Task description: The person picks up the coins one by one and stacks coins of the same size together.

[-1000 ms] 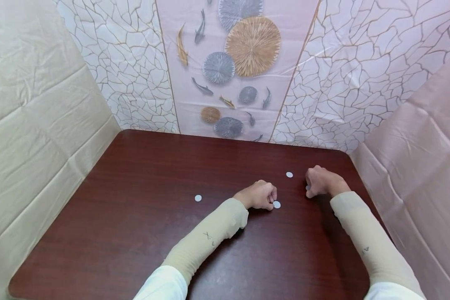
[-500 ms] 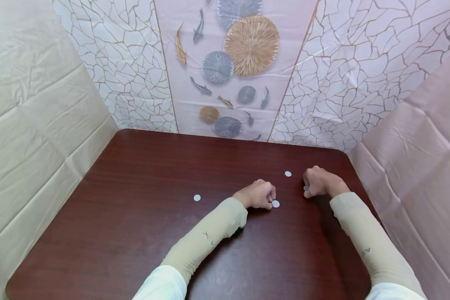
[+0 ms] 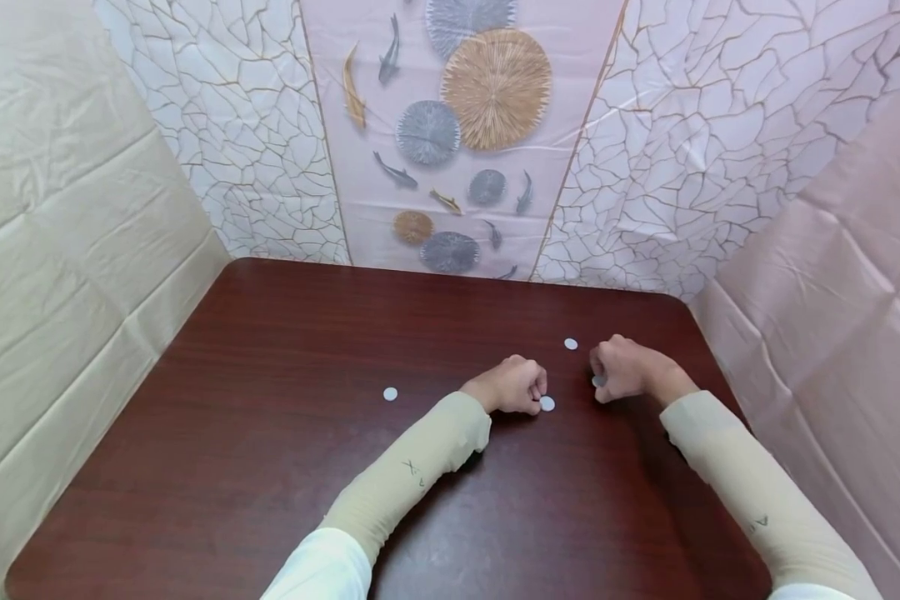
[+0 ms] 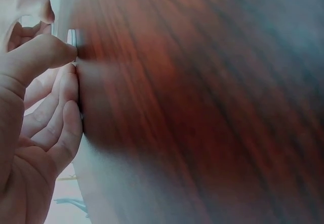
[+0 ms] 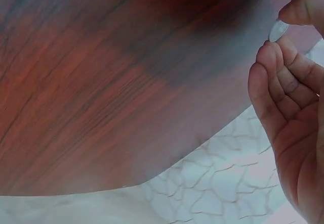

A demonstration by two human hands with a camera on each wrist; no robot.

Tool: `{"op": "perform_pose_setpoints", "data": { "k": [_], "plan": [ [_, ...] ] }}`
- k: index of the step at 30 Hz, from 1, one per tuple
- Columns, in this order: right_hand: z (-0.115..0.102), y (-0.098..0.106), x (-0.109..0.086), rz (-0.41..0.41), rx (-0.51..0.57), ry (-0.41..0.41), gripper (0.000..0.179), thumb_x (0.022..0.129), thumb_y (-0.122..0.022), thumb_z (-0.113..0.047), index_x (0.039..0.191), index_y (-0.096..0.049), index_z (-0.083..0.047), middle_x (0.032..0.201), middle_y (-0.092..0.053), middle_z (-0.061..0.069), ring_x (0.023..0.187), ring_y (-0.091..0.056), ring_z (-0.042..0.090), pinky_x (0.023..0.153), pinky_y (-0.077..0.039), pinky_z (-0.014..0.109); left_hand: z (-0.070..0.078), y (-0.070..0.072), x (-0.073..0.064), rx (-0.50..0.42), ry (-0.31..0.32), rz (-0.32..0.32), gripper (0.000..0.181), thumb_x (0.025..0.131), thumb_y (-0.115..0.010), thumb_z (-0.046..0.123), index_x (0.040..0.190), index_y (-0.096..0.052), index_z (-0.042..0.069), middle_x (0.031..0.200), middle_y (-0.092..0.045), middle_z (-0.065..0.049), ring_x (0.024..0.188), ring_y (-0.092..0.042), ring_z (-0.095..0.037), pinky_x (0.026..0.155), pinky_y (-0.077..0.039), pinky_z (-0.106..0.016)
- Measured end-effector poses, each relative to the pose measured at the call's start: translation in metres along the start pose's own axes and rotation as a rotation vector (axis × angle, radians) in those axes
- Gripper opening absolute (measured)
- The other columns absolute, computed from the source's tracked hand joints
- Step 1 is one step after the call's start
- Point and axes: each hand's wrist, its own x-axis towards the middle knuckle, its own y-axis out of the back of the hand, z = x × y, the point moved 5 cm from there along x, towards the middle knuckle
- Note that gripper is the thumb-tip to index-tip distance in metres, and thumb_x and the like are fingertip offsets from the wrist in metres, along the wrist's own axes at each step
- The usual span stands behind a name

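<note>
The right hand [image 3: 628,367] has just shifted slightly left, which I judge narrows the gap between the two gripped discs; it pinches a coin-like disc [image 5: 278,30] by the edge at its fingertips; I see the left hand [image 3: 510,385] unmoved, thumb and fingertip pinching the rim of a flat white disc [image 3: 547,403] just to its right; a far disc [image 3: 571,343] lies beyond both, untouched.

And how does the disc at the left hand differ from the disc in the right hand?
The left disc lies flat on the table; the right disc is tilted, pinched in the right hand. In the head view, the left disc shows nearly whole; the right disc is partly hidden. Both are round and pale.
</note>
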Motion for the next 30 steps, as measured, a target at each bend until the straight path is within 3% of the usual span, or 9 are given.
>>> {"op": "perform_pose_setpoints", "data": {
  "k": [6, 13, 23, 30],
  "plan": [
    [-0.033, 0.002, -0.007, -0.006, -0.020, 0.064, 0.021, 0.073, -0.082, -0.020, 0.072, -0.060, -0.017, 0.062, -0.056, -0.005, 0.055, -0.051, 0.009, 0.054, -0.043, 0.025, -0.002, 0.002, -0.001, 0.000, 0.013, 0.016, 0.013, 0.085, -0.082, 0.011, 0.094, -0.073, 0.013, 0.088, -0.077, 0.007, 0.080, -0.066, 0.003, 0.076, -0.049, -0.010],
    [-0.069, -0.005, -0.025, 0.010, -0.044, 0.126, 0.025, 0.071, -0.080, -0.017, 0.069, -0.055, -0.019, 0.058, -0.047, -0.010, 0.050, -0.042, 0.004, 0.052, -0.037, 0.020, -0.001, 0.001, -0.002, -0.004, -0.005, 0.011, 0.012, 0.086, -0.081, 0.011, 0.096, -0.073, 0.011, 0.089, -0.077, 0.006, 0.080, -0.066, 0.003, 0.076, -0.049, -0.009],
    [-0.126, -0.020, -0.044, 0.080, -0.045, 0.242, 0.027, 0.065, -0.078, -0.016, 0.063, -0.052, -0.021, 0.057, -0.041, -0.016, 0.051, -0.036, -0.002, 0.050, -0.035, 0.017, -0.001, 0.000, 0.000, 0.008, -0.022, -0.003, 0.012, 0.087, -0.081, 0.011, 0.095, -0.072, 0.012, 0.090, -0.075, 0.005, 0.082, -0.066, 0.001, 0.076, -0.051, -0.011],
    [-0.156, -0.033, -0.050, 0.147, -0.063, 0.274, 0.031, 0.063, -0.078, -0.019, 0.063, -0.048, -0.022, 0.058, -0.039, -0.016, 0.052, -0.034, -0.001, 0.049, -0.034, 0.019, 0.001, 0.001, -0.001, 0.000, -0.022, -0.010, 0.007, 0.092, -0.078, 0.012, 0.096, -0.073, 0.012, 0.092, -0.074, 0.004, 0.082, -0.065, 0.000, 0.074, -0.050, -0.011]
  ]
}}
